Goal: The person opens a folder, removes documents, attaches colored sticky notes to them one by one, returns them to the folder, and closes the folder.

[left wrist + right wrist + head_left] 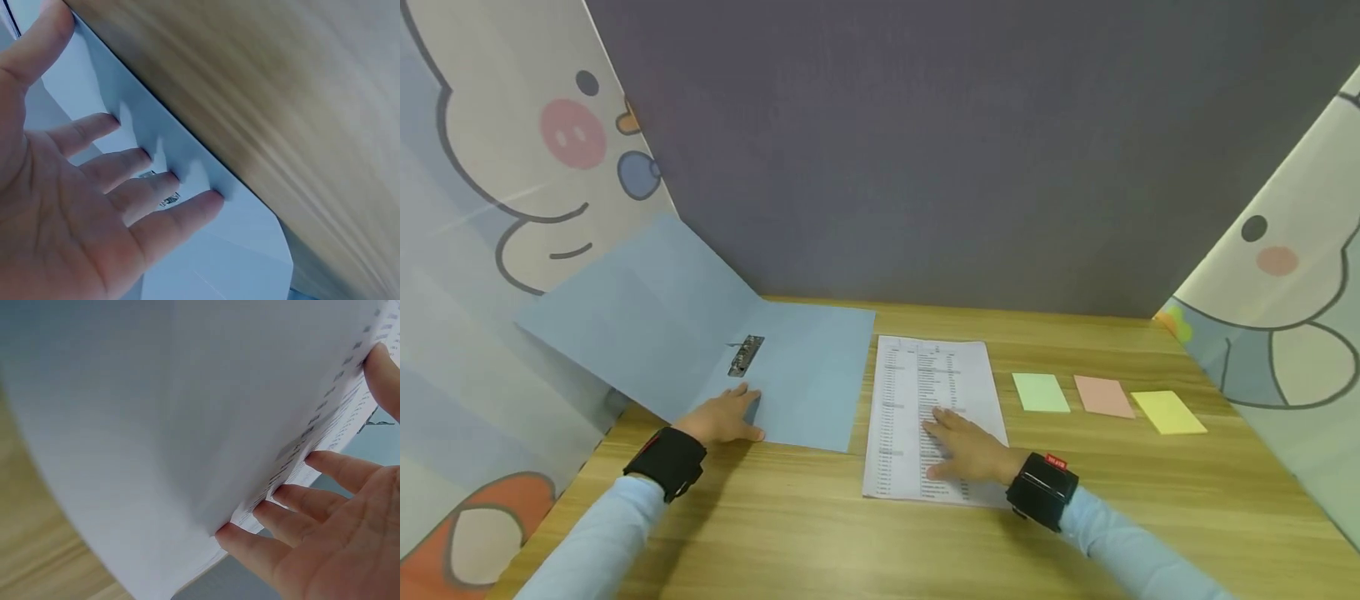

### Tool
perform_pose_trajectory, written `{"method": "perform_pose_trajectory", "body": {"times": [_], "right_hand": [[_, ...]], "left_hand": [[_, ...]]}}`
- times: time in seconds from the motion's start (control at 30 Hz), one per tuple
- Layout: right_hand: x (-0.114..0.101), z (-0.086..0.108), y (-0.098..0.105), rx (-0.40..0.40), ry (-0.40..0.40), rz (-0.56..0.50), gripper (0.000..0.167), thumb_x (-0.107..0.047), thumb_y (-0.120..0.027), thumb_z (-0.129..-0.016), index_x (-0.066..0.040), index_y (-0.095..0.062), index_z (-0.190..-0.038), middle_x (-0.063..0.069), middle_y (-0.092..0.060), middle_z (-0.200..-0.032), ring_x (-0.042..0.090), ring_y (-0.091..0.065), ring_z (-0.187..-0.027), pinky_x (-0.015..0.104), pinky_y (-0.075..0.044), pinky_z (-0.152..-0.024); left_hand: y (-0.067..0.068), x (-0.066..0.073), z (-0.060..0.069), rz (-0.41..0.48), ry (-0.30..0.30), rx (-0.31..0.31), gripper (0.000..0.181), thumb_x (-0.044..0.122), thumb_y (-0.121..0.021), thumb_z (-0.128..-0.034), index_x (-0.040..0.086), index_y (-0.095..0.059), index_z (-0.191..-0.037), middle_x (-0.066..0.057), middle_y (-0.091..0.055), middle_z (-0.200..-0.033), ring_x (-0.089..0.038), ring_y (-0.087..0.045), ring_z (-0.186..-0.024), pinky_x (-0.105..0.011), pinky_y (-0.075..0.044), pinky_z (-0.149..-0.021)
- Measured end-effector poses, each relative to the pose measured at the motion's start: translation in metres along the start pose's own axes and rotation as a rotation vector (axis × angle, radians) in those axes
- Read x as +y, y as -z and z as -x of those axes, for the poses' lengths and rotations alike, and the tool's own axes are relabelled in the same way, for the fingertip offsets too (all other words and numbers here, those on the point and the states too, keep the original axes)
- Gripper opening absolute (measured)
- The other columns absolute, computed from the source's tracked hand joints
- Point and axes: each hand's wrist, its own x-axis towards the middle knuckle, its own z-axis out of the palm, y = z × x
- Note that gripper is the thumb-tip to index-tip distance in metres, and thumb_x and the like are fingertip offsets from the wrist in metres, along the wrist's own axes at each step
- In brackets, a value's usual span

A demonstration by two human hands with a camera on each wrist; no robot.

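Note:
A light blue clip folder (820, 367) lies spread out at the left of the table, its cover (640, 308) tilted up against the side wall. Near its fold sits a metal clip (747, 356). My left hand (724, 417) rests with spread fingers on the folder's lower part; in the left wrist view its fingertips (209, 199) touch the blue surface. Right of the folder are printed sheets (898, 417) bearing columns of text. My right hand (966, 448) rests on them, fingers spread, and the right wrist view shows its fingertips (234, 534) touching the paper (187, 437).
Green (1041, 392), pink (1103, 397) and yellow (1168, 412) sticky-note pads lie in a row right of the sheets. A dark grey panel (910, 150) stands behind the wooden table (805, 533). Cartoon-printed walls (467, 333) close in both sides.

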Motion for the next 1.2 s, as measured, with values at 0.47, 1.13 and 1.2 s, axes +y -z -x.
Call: {"method": "perform_pose_trajectory", "body": {"times": [0.47,1.13,1.2], "right_hand": [[-0.001,0.002,0.003,0.022,0.017,-0.016,0.074,-0.039,-0.067,-0.079,-0.005,-0.039,-0.138,0.02,-0.023,-0.149,0.037,-0.019,-0.137,0.051,-0.019,-0.11],[-0.004,0.001,0.0,0.005,-0.011,0.025,0.075,-0.042,-0.067,-0.078,-0.007,-0.039,-0.138,0.017,-0.025,-0.149,0.034,-0.021,-0.138,0.049,-0.021,-0.11],[-0.003,0.002,0.001,0.012,-0.015,0.022,0.075,-0.042,-0.068,-0.078,-0.007,-0.04,-0.138,0.017,-0.026,-0.148,0.034,-0.022,-0.138,0.048,-0.022,-0.11]], "left_hand": [[0.024,-0.035,-0.008,0.034,0.031,-0.015,0.086,0.038,-0.069,-0.0789,-0.01,-0.028,-0.138,-0.039,-0.012,-0.142,-0.055,-0.017,-0.128,-0.065,-0.024,-0.099],[0.023,-0.031,-0.006,-0.005,0.089,-0.053,0.072,0.022,-0.063,-0.085,-0.015,-0.027,-0.135,-0.044,-0.014,-0.138,-0.057,-0.018,-0.126,-0.062,-0.025,-0.1],[0.02,-0.02,-0.006,-0.053,0.053,-0.025,0.065,0.016,-0.06,-0.0859,-0.015,-0.03,-0.134,-0.043,-0.018,-0.138,-0.055,-0.02,-0.126,-0.061,-0.025,-0.101]]}}
